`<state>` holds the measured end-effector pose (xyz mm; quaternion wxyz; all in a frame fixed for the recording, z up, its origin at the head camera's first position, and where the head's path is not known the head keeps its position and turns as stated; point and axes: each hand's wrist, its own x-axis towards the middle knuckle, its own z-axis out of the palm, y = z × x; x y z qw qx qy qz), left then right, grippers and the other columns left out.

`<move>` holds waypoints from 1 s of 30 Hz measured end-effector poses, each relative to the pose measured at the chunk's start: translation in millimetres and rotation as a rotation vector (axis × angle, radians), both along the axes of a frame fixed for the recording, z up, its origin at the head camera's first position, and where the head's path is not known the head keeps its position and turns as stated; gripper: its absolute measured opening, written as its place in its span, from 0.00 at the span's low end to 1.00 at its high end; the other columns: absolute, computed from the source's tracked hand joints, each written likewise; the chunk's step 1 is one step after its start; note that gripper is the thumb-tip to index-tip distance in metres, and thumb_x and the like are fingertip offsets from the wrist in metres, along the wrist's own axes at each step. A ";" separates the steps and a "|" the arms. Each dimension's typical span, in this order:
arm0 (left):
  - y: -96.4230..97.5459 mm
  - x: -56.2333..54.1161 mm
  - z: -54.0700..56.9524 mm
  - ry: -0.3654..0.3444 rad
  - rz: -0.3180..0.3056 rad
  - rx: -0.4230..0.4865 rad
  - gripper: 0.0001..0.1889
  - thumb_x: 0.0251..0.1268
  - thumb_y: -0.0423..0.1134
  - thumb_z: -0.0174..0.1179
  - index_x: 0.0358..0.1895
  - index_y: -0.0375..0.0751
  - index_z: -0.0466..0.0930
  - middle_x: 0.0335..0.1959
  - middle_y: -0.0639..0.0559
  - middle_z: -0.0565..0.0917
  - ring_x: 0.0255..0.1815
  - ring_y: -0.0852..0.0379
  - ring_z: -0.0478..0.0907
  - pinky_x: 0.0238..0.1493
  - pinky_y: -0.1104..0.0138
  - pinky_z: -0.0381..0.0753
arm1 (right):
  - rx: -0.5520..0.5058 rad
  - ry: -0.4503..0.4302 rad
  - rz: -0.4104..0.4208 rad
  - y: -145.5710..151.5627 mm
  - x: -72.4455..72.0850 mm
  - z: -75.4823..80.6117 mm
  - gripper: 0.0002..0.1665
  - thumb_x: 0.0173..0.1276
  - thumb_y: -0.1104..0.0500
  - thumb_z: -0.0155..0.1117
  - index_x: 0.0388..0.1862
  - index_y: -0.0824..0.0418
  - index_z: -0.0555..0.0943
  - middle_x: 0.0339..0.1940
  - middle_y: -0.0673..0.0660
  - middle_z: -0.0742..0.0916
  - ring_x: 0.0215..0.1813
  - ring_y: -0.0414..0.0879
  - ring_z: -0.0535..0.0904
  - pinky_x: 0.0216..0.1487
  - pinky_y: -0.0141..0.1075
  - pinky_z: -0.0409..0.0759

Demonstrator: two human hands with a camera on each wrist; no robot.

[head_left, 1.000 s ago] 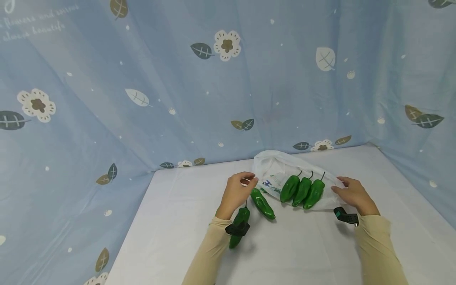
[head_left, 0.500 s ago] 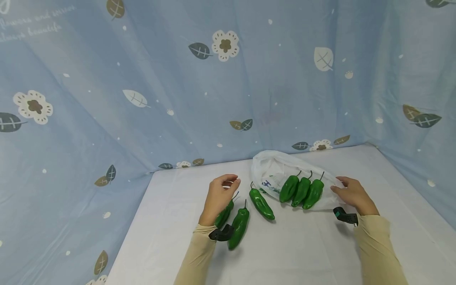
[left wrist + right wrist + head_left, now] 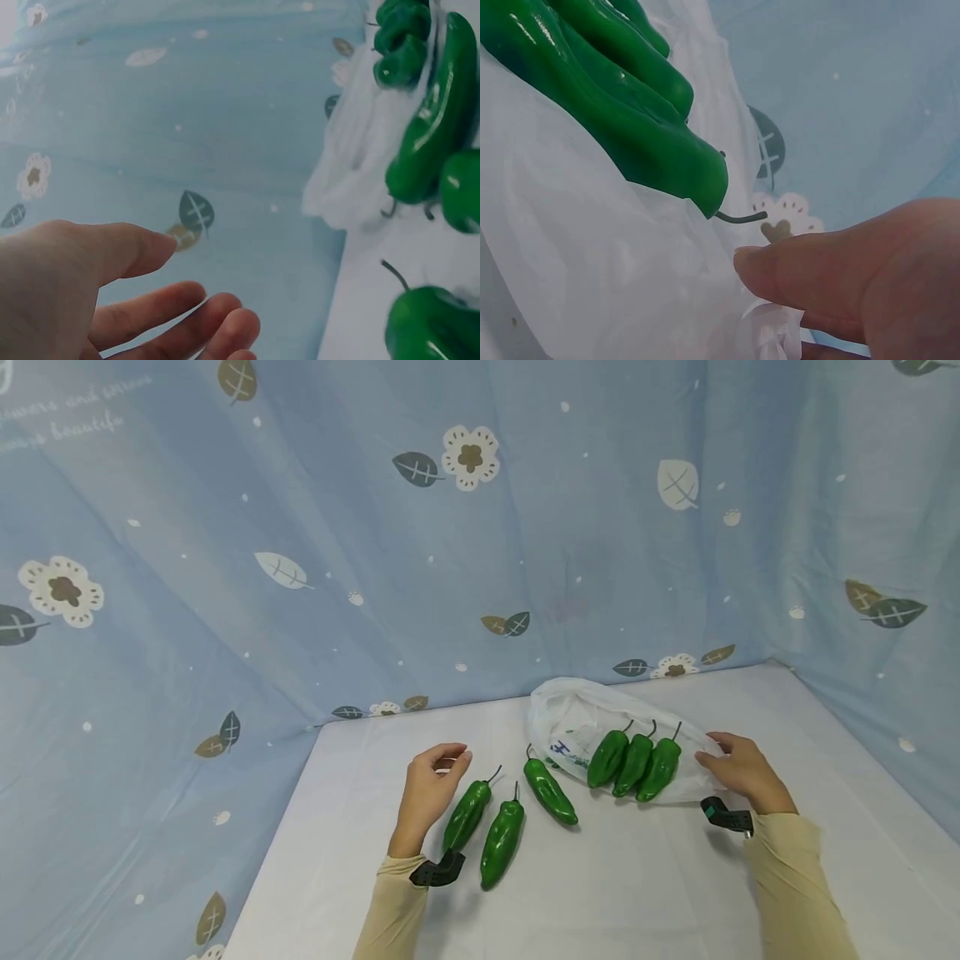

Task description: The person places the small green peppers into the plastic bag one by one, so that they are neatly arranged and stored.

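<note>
In the head view my left hand (image 3: 429, 793) hovers left of three loose green peppers on the white table. Its fingers are loosely bent and hold nothing, as the left wrist view also shows. Nearest to it lies one green pepper (image 3: 467, 815); a second pepper (image 3: 502, 843) and a third pepper (image 3: 551, 792) lie to its right. My right hand (image 3: 746, 770) holds the right edge of a white plastic bag (image 3: 630, 255), a bunched bit of film between thumb and fingers; its fingertips are hidden behind the film. Three more peppers (image 3: 633, 764) lie side by side on the bag, stems pointing away.
A blue curtain (image 3: 375, 552) with leaves and flowers stands behind the white table (image 3: 615, 877) and along its sides. The bag's open mouth lies at the back, near the curtain. Black camera mounts (image 3: 438, 870) sit on both wrists.
My left hand has moved left and toward me, away from the bag and over the loose peppers, uncovering the leftmost one. My right hand stays at the bag's edge.
</note>
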<state>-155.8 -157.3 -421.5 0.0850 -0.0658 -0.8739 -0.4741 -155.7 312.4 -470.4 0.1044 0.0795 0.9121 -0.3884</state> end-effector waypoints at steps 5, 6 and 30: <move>-8.9 3.3 -11.5 -0.042 0.028 -0.015 0.14 0.74 0.46 0.64 0.53 0.42 0.88 0.52 0.44 0.89 0.49 0.51 0.86 0.53 0.57 0.86 | 0.004 -0.026 0.001 1.7 0.0 -0.4 0.43 0.80 0.51 0.51 0.79 0.80 0.52 0.75 0.88 0.58 0.74 0.83 0.57 0.71 0.72 0.64; -10.1 3.7 -12.3 -0.045 0.032 -0.019 0.14 0.74 0.46 0.64 0.53 0.42 0.88 0.52 0.44 0.89 0.49 0.50 0.86 0.53 0.56 0.86 | 0.002 -0.029 0.000 1.8 0.2 -0.1 0.44 0.80 0.51 0.51 0.79 0.80 0.52 0.75 0.87 0.58 0.74 0.83 0.57 0.71 0.73 0.63; -39.0 14.1 -44.0 -0.119 0.079 -0.108 0.17 0.73 0.44 0.65 0.54 0.36 0.87 0.48 0.43 0.90 0.45 0.51 0.87 0.49 0.58 0.85 | -0.017 -0.019 -0.001 -0.7 0.9 3.1 0.44 0.80 0.51 0.51 0.78 0.81 0.52 0.74 0.88 0.59 0.74 0.83 0.57 0.71 0.72 0.64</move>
